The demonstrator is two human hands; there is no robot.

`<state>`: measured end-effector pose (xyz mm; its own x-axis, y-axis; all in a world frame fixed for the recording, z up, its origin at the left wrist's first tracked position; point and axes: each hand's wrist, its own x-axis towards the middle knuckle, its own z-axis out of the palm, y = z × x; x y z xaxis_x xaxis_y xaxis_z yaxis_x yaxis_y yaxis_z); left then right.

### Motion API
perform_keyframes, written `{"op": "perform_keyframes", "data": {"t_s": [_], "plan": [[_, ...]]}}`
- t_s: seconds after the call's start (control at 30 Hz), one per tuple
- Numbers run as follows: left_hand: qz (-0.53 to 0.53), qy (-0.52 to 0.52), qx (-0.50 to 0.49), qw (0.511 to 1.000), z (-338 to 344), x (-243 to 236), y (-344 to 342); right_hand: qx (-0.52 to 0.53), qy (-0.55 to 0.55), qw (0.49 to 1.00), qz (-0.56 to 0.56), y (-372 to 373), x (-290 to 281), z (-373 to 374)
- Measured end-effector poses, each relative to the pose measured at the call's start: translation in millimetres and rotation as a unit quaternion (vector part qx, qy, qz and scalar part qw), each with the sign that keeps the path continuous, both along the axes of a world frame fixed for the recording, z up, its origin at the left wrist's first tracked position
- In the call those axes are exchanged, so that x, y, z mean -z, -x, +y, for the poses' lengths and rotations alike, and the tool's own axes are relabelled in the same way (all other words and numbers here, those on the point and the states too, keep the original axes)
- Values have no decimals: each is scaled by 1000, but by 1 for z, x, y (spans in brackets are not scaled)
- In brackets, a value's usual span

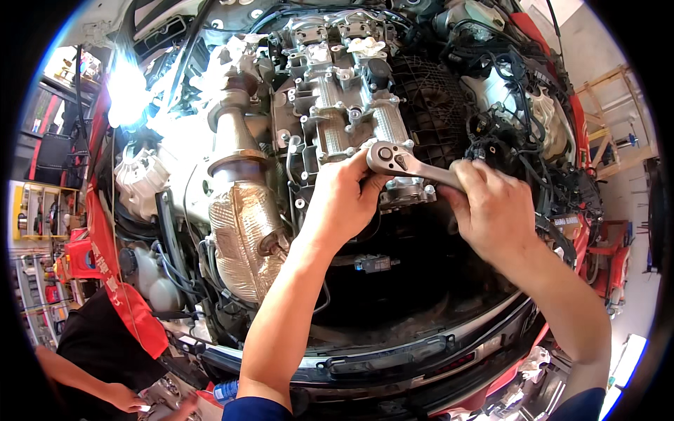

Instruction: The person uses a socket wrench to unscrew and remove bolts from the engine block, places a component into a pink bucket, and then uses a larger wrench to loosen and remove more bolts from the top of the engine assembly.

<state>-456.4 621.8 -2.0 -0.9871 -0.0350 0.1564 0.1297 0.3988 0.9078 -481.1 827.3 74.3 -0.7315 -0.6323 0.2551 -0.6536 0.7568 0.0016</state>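
Here the silver steel ratchet wrench [407, 165] lies nearly level, head leftward; left hand [344, 196] seemingly cups its head, right hand [491, 207] clenches the handle.

Bare left hand [344, 200] and right hand [491, 210], bare forearms, short dark blue sleeves at both upper arms

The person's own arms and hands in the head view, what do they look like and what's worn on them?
Both forearms are bare, with dark blue short sleeves showing at the lower edge. The left hand and right hand wear no gloves; no rings, watch or markings are visible.
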Motion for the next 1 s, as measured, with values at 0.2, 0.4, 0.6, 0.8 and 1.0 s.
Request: {"op": "perform_keyframes", "data": {"t_s": [0.2,0.4,0.6,0.8,1.0], "plan": [[55,26,-20,998,2,5,2,-131,-19,987,89,44,6,11],[65,33,-38,997,3,9,-1,-352,-40,919,176,150,9,-50],[68,47,-119,990,3,12,-9,-443,2,893,75,136,16,-124],[72,62,-131,987,17,7,-13,-225,-264,922,-172,65,-39,-94],[-44,-156,-341,926,72,-25,-96,-230,-93,955,-163,52,-7,-87]]}}
